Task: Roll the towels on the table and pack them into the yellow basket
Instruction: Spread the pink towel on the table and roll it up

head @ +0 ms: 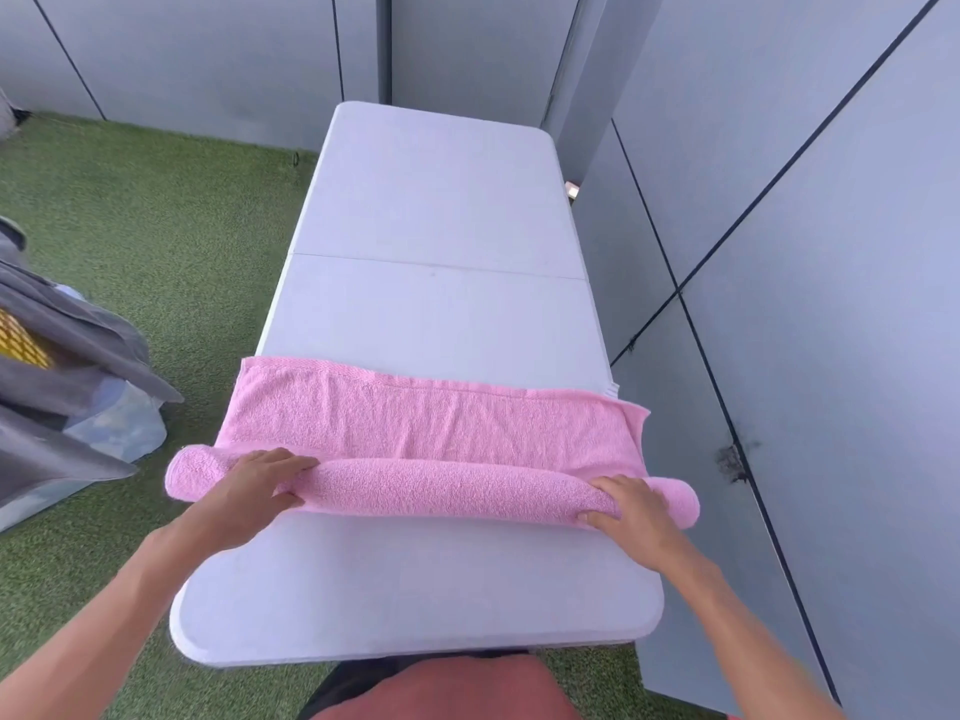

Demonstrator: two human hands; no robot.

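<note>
**Half-rolled towel could go lopsided or slide off the edge**

The left hand (260, 480) wraps its fingers over the roll at lower left of centre; the right hand (626, 504) curls round it at lower right. Uneven pushing would likely cone the pink towel (426, 423), whose ends overhang both sides of the white surface (436, 200) and might sag loose. The yellow basket (21, 340), far left, sits half buried under grey cloth (78, 324), which may hamper packing.
</note>
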